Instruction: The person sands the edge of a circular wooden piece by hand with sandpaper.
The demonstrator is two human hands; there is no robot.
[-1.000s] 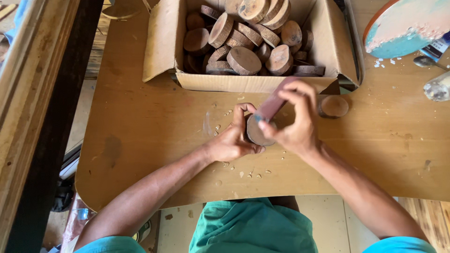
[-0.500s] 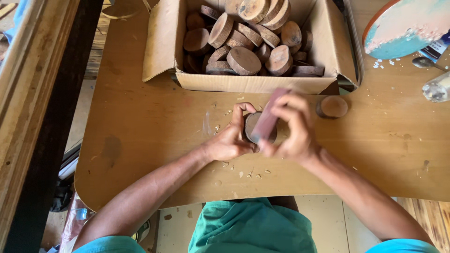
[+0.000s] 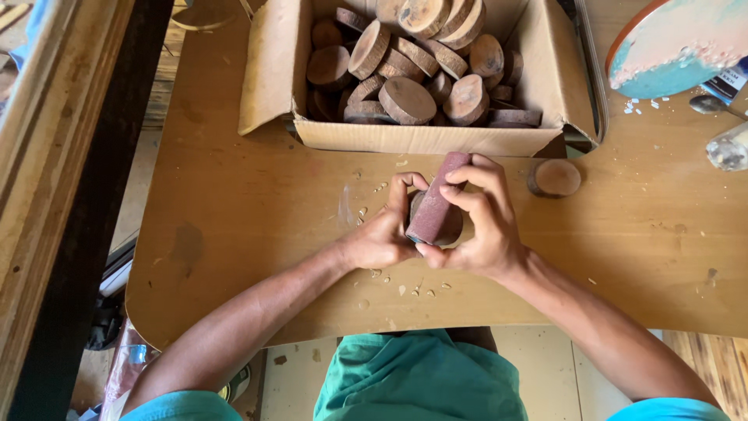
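Note:
My right hand (image 3: 483, 222) grips a reddish-brown sanding block (image 3: 436, 204), pressed against a round wood slice (image 3: 452, 224) that my left hand (image 3: 382, 234) holds upright on edge just above the wooden table (image 3: 234, 210). The slice is mostly hidden behind the block and my fingers. Small wood chips (image 3: 405, 284) lie on the table under my hands.
An open cardboard box (image 3: 269, 78) filled with several round wood slices (image 3: 405, 100) stands right behind my hands. One loose wood slice (image 3: 555, 178) lies to the right of the box front. A paint-smeared round board (image 3: 678, 47) and small bottles (image 3: 728, 148) sit at the far right.
The sanding block has slid down along the slice's edge, toward me and slightly left, in my right hand. My left hand has kept the slice in place.

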